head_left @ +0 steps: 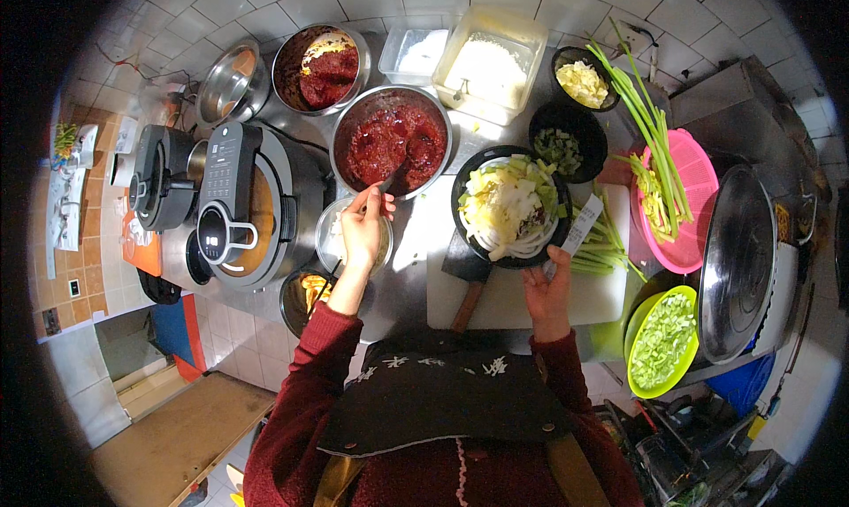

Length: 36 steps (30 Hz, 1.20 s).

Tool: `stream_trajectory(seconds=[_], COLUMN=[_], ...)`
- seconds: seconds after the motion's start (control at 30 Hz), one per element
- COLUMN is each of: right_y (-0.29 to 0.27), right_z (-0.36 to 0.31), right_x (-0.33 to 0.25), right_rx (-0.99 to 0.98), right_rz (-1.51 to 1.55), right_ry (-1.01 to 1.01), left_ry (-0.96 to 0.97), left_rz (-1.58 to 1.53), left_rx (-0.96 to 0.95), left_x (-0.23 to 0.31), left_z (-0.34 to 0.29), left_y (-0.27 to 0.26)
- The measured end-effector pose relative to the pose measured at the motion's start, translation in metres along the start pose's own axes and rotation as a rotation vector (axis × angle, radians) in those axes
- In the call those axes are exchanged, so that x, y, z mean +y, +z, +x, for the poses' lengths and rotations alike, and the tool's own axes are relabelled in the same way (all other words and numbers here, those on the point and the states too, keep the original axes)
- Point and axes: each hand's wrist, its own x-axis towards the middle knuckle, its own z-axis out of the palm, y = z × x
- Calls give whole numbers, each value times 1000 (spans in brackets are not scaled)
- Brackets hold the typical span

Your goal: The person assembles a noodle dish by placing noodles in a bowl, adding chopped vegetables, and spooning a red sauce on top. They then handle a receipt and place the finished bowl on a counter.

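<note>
My left hand [361, 233] is closed round the handle of a dark spoon [400, 173]. The spoon's head is sunk in red, wet paste inside a steel bowl [448, 129]. With my right hand [550, 288] I grip the near right rim of a black bowl [458, 198], thumb on top. That bowl is heaped with chopped pale vegetables [508, 198], sliced onion and white powder. A white printed paper strip [581, 224] stands beside my right thumb; I cannot tell whether I pinch it. Under the black bowl, a wooden-handled cleaver [468, 305] lies on a white cutting board [513, 315].
Behind are a second steel pot [364, 65] of red paste and a clear tub [531, 56] of white contents. At right sit a pink basket [699, 198] with green stalks [650, 127] and a lime bowl [663, 343] of chopped greens. A grey cooker [265, 206] stands left.
</note>
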Motion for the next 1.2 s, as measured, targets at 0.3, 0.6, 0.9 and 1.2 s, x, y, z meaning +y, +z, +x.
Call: stream_trajectory(seconds=[0.3,0.6,0.9,1.2], right_y=[13,5,10,6], right_z=[-4,0,-2,1], right_x=[-2,-2,-3,1], right_rx=[40,77,47,79], right_rz=[3,-31,-5,-3], right_ry=[0,9,-3,-6], left_ry=[-225,-116,173,7], left_rz=[-442,-359,-33,-127], left_rx=[116,135,131,27], left_x=[0,-1,-20,-16], left_z=[1,13,50,37], left_y=[4,4,6,2])
